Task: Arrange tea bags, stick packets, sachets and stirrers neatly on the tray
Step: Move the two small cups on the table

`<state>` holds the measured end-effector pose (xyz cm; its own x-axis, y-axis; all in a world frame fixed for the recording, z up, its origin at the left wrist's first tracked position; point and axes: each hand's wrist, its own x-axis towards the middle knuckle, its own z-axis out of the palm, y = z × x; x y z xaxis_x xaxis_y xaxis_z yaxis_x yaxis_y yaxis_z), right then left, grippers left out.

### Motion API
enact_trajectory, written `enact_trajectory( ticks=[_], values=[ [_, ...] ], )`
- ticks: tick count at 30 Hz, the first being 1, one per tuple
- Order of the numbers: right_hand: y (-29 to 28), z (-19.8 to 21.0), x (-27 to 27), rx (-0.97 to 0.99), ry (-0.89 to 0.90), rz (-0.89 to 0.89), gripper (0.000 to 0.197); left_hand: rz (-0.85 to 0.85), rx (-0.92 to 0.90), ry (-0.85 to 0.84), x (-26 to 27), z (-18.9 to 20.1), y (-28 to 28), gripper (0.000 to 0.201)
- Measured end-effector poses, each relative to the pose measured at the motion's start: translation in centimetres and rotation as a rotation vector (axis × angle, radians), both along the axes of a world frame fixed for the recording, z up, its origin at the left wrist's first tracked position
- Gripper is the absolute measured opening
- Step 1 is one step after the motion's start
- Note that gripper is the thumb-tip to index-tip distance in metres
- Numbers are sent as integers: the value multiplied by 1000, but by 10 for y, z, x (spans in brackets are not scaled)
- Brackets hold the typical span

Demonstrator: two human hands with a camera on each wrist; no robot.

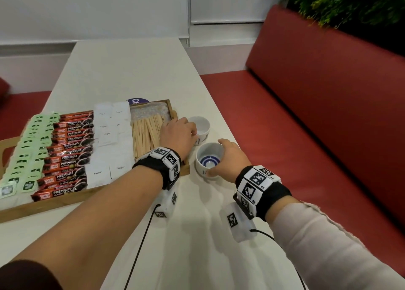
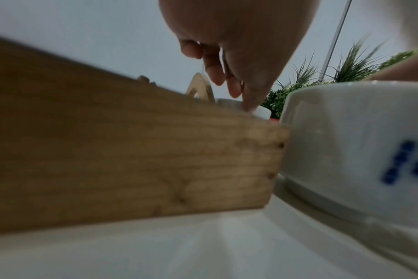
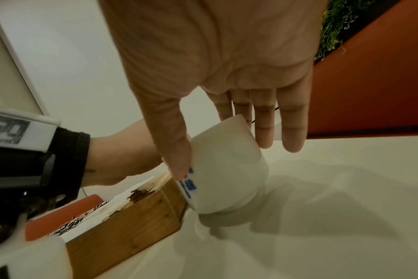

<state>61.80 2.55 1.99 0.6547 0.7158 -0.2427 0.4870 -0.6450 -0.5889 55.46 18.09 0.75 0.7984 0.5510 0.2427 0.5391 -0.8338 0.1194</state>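
- While both hands work at the cups, head view shows the tray (image 1: 54, 204) at left of frame already loaded: green tea bags (image 1: 26, 156) in the leftmost columns, red stick packets (image 1: 68, 151) next, white sugar sachets (image 1: 111, 132) after that, wooden stirrers (image 1: 146, 134) at the right end.
- Rows look fairly even; nothing of the four item types lies loose on the table (image 1: 131, 70) that I can see. Judgement: arranging is essentially done, only the cups remain in play.
- Left hand (image 1: 178, 134) sits mid-frame over the tray's right edge, fingers curled at the rim of the far cup (image 1: 201, 125). Right hand (image 1: 230, 158) wraps the near cup (image 1: 208, 160), the one with blue rings inside, standing just right of the tray.
- Left wrist view: blurred tray wall (image 2: 131, 160) fills the left, near cup (image 2: 358, 151) at right. Left hand's fingers (image 2: 251, 100) reach down in upper centre and touch the far cup's rim (image 2: 263, 113); looks like a pinch, full grip not visible.
- Right wrist view: right hand (image 3: 215, 66) seen palm-on, thumb on one side of the near cup (image 3: 227, 169), fingers extended along the other side, a loose clasp. Cup rests on the table beside the tray corner (image 3: 136, 226), stirrer ends (image 3: 141, 194) visible above the wall.
- Left to do, as I judge it: place or clear the two cups; minor straightening at most.
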Motion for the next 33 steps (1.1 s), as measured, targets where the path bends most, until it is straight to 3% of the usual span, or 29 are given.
enact_trajectory(
  ticks=[9,13,17,25,33],
  values=[
    [10,2,0,62,14,-11,96,39,-24,56,-3,7,1,22],
    [5,-6,-6,117,20,-60,78,-131,-54,109,-9,12,-3,37],
    [2,-9,-11,158,44,-100,62,-245,46,324,-16,22,-13,41],
    [2,-4,-8,111,26,-92,67,-171,106,565,-5,25,-15,71],
    [15,-3,-3,101,9,-83,68,-55,111,672,6,19,-2,74]
  ],
)
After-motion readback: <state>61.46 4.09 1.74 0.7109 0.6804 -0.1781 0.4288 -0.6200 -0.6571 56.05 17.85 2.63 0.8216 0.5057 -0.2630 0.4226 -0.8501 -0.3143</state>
